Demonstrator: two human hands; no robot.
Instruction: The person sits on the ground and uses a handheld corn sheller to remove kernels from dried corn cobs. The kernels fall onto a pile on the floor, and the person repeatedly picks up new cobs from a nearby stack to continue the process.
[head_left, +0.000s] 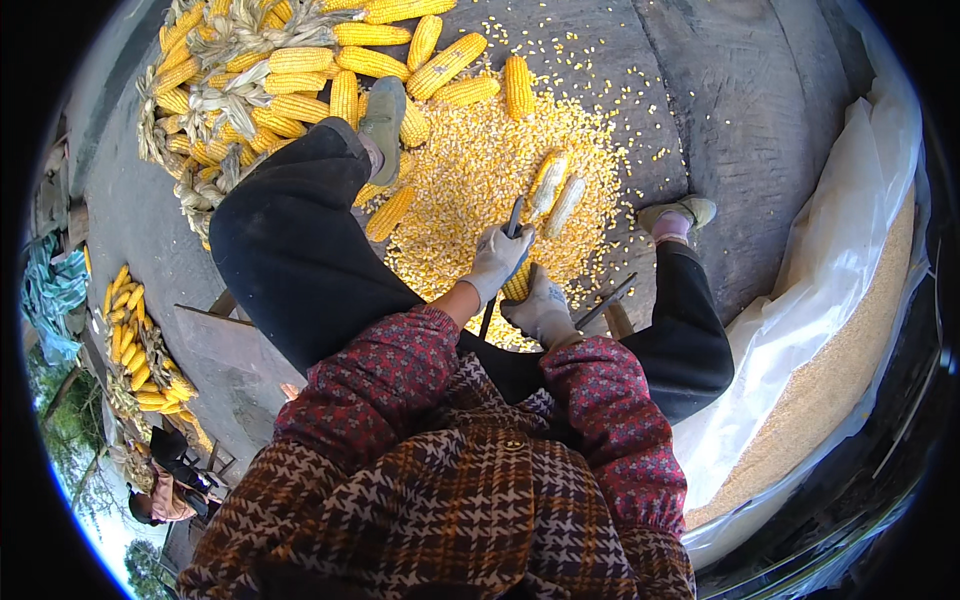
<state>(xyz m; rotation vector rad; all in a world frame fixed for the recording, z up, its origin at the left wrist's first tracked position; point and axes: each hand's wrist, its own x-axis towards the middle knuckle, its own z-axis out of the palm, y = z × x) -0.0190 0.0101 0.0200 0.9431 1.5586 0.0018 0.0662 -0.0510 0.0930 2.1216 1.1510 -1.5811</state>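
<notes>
My left hand (501, 260), in a grey-white work glove, is closed around a dark rod-like tool (514, 214) whose end sticks up past the fingers. Close beside it, my right hand (538, 306), gloved too, grips a yellow corn cob (517, 285) between my knees. A pile of loose corn kernels (465, 180) spreads on the ground under and beyond both hands. On it, just past my left hand, lie a partly shelled cob (549, 181) and a mostly bare cob (565, 207). The tool's lower part is partly hidden by my left hand.
Unshelled corn ears (300, 60) with husks are heaped at the upper left, beside my shoe. Plastic sheeting (817, 247) with a grain-like mass (832, 382) lies at the right. A dark metal bar (606, 300) is near my right wrist. Another person (171, 495) sits at the far lower left.
</notes>
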